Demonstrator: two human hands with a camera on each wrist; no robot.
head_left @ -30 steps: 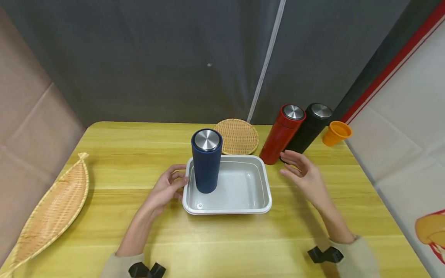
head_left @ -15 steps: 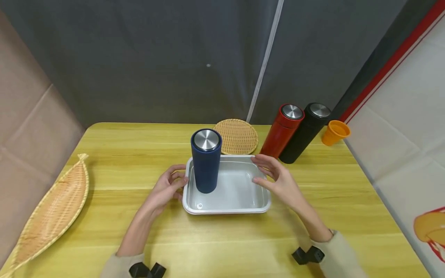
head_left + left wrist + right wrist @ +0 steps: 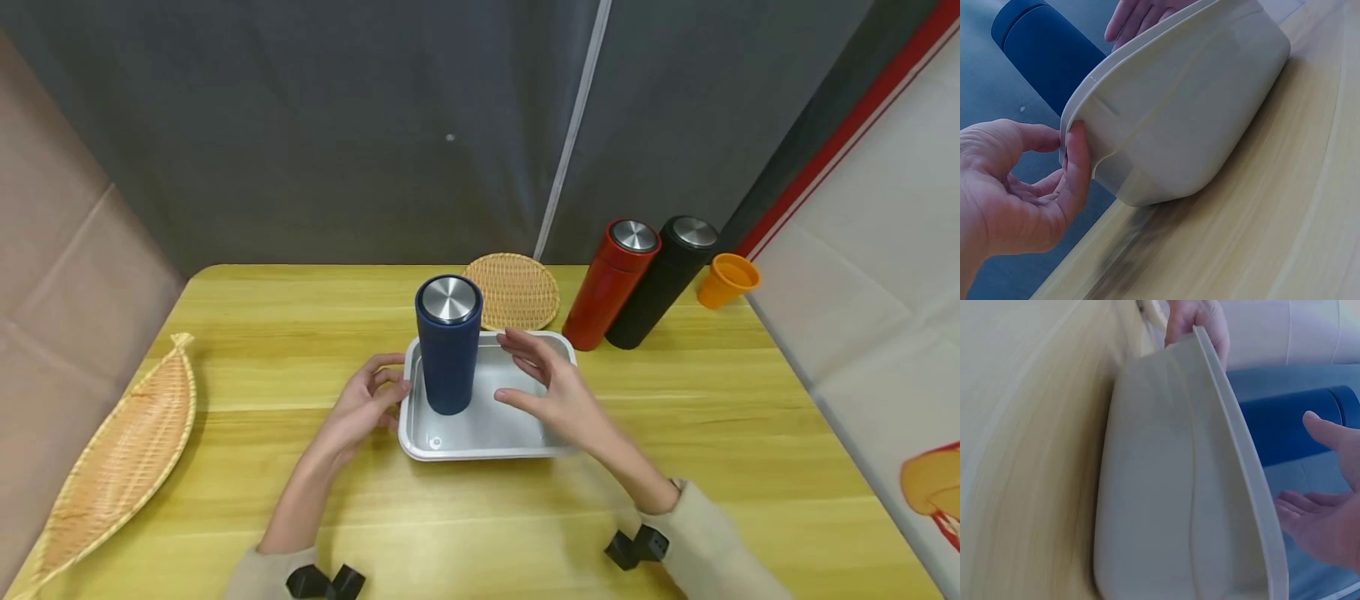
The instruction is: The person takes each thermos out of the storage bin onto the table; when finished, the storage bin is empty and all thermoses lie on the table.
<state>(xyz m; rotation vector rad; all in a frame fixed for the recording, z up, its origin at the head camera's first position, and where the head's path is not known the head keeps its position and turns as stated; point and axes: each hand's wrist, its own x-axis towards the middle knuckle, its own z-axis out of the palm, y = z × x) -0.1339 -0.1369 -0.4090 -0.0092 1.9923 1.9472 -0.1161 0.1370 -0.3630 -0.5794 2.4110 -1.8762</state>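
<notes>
Head view: left hand (image 3: 365,406) pinches the tub (image 3: 480,454) by its left rim at centre frame, seemingly to steady it, while right hand (image 3: 557,398), thumb and fingers apart, holding nothing, hovers beside the flask (image 3: 448,354) upright inside.

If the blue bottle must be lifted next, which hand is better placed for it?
Probably the right hand: it hovers over the white tray, holding nothing, beside the blue bottle, thumb and fingers apart. The left hand pinches the tray's rim, so it seems less free.
</notes>
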